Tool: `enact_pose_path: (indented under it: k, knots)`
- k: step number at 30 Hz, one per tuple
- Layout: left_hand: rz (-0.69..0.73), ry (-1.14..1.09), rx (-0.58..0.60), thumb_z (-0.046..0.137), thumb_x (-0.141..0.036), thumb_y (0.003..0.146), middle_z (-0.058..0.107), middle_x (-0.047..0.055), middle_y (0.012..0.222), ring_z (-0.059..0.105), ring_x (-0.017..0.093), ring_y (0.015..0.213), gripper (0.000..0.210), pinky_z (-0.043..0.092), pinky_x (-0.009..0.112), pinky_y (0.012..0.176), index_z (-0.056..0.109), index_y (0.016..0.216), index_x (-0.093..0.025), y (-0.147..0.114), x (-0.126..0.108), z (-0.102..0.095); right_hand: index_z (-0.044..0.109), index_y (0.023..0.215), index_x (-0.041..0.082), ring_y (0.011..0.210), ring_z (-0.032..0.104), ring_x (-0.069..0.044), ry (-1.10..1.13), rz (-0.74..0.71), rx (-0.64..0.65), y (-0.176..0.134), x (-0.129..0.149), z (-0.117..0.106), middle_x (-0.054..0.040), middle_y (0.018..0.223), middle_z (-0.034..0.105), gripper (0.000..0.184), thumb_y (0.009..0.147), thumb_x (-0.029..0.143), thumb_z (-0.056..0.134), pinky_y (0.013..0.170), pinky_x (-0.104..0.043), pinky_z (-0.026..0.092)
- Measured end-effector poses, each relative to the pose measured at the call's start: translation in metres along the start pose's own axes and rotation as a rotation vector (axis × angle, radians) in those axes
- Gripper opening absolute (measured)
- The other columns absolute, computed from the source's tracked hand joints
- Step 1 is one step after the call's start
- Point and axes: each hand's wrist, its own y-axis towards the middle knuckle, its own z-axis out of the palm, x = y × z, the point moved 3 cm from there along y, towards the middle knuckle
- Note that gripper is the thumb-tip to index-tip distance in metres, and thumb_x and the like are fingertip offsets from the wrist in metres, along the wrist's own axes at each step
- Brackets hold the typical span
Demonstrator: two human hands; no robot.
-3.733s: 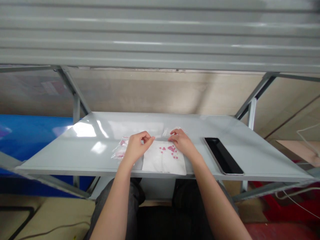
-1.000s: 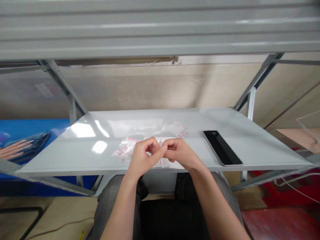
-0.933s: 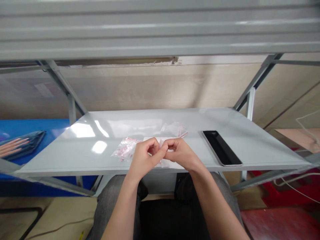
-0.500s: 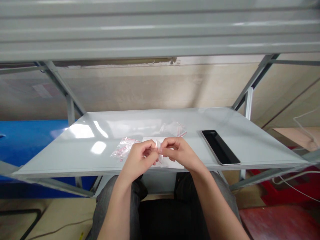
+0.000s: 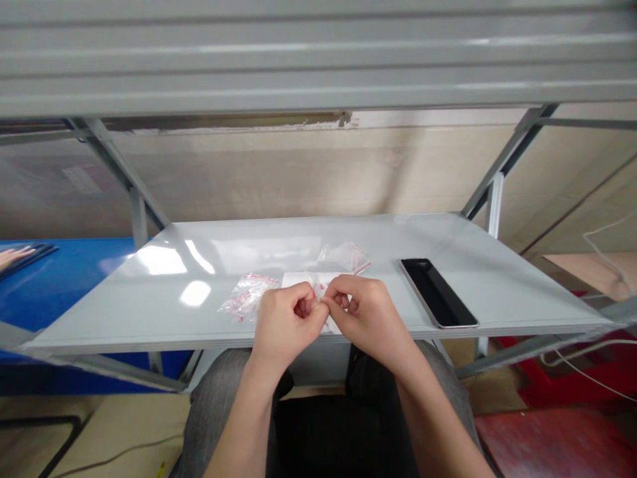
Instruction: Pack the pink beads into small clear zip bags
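Note:
My left hand [image 5: 289,321] and my right hand [image 5: 362,317] meet over the front of the grey shelf top, both closed in a pinch. Between their fingertips is a small clear zip bag [image 5: 322,287] with a reddish strip, mostly hidden by the fingers. A white sheet [image 5: 293,279] lies beneath my hands. Left of them rests a loose pile of clear zip bags [image 5: 247,297] with red strips. Behind my right hand lie more clear bags [image 5: 346,255], flat on the surface.
A black tablet-like device [image 5: 438,292] lies to the right on the shelf top [image 5: 239,245]. Sloping metal struts [image 5: 119,166] stand at both sides under a ridged upper panel [image 5: 318,60]. At far left, another person's hand [image 5: 14,256] is by a dark flat item on a blue surface.
Both hands have turned inward and their fingertips have drawn closer together on the bag, now less visible. Another person's hand and a dark item have appeared at far left.

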Motion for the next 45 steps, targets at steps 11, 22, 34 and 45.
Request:
enact_pose_path:
  k: [11,22,34,45]
  knots:
    - [0.067,-0.071,0.080,0.047,-0.019,0.068,0.039,-0.005,0.046,0.040,0.011,0.045,0.019,0.031,0.025,0.047,0.037,0.051,-0.021,0.001,0.007,-0.017,0.049,0.054,0.019,0.049,0.046,-0.010,-0.071,0.146,-0.106,0.000,-0.007,-0.004,0.0032,0.051,0.050,0.017,0.068,0.012,0.055,0.051,-0.023,0.033]
    - [0.413,-0.089,0.158,0.075,-0.028,0.069,0.059,0.010,0.128,0.054,0.028,0.121,0.065,0.041,0.046,0.106,0.048,0.128,-0.024,-0.002,-0.003,0.003,0.048,0.057,0.019,0.051,0.042,-0.009,0.287,0.241,0.112,0.000,-0.008,-0.011,0.0040,0.053,0.047,0.010,0.066,0.015,0.049,0.049,-0.020,0.035]
    - [0.324,-0.244,0.108,0.075,-0.026,0.072,0.070,0.005,0.097,0.065,0.020,0.088,0.040,0.051,0.033,0.081,0.061,0.109,-0.020,0.005,0.003,0.001,0.052,0.057,0.018,0.056,0.047,-0.011,0.245,0.323,0.045,0.002,-0.013,-0.019,0.0018,0.056,0.051,0.019,0.073,0.029,0.053,0.054,-0.023,0.036]
    - [0.108,0.275,0.356,0.070,-0.047,0.074,0.069,0.007,0.101,0.064,0.023,0.084,0.048,0.049,0.035,0.078,0.065,0.113,-0.018,0.025,0.062,0.000,0.053,0.055,0.019,0.052,0.051,-0.013,0.205,0.512,-0.065,0.011,-0.089,0.003,-0.0014,0.053,0.056,0.026,0.075,0.034,0.054,0.055,-0.027,0.037]
